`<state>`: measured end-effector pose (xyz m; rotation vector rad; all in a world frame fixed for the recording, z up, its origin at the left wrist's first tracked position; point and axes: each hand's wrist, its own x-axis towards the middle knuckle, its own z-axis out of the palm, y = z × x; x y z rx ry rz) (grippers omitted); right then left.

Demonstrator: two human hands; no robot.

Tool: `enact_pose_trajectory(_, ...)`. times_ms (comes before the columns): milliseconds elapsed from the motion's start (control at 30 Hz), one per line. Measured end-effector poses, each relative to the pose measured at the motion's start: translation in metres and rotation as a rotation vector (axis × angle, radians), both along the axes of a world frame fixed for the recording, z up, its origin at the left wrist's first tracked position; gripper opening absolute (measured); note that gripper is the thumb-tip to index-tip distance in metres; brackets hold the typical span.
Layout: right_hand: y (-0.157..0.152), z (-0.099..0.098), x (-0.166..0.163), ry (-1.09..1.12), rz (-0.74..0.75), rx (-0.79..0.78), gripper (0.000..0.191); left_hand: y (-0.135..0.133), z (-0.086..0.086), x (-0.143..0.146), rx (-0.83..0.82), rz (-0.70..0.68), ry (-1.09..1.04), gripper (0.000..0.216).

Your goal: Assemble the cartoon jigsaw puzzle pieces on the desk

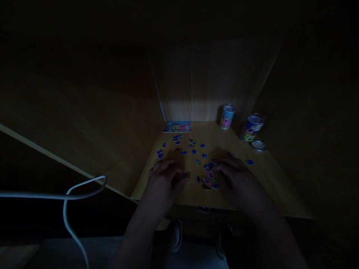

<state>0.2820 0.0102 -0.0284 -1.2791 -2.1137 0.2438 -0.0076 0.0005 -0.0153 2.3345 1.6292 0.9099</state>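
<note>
My left hand [165, 180] is closed in a pinch above the desk's front part, and a small puzzle piece [186, 174] shows at its fingertips. To its right lies a cluster of joined puzzle pieces [208, 180], pink and blue with a brown edge. Bent over the cluster's right side, my right hand [233, 175] has its fingertips on it; the thumb side partly hides it. Loose puzzle pieces [194, 151], mostly blue and some yellow, are scattered beyond both hands. A single blue piece [250, 162] lies off to the right. The picture is very dark.
At the back left lies a colourful cartoon picture card [177, 127]. Two clear cartoon-printed cans, one pink and blue [226, 118] and one darker blue [251, 129], stand at the back right, near a round lid [259, 145]. A white cable [66, 209] loops at lower left.
</note>
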Motion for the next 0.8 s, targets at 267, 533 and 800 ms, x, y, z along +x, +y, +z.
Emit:
enact_pose_trajectory(267,0.0,0.001,0.0,-0.017,-0.003,-0.015,0.021,-0.002,0.001,0.004,-0.047,-0.135,-0.066,0.02)
enact_pose_trajectory(533,-0.002,0.005,-0.002,-0.018,-0.007,-0.012,0.021,-0.005,0.007,0.008,-0.045,-0.193,-0.119,0.031)
enact_pose_trajectory(800,-0.001,0.005,-0.001,-0.032,-0.007,-0.038,0.023,-0.012,0.02,0.006,-0.079,-0.155,-0.08,0.015)
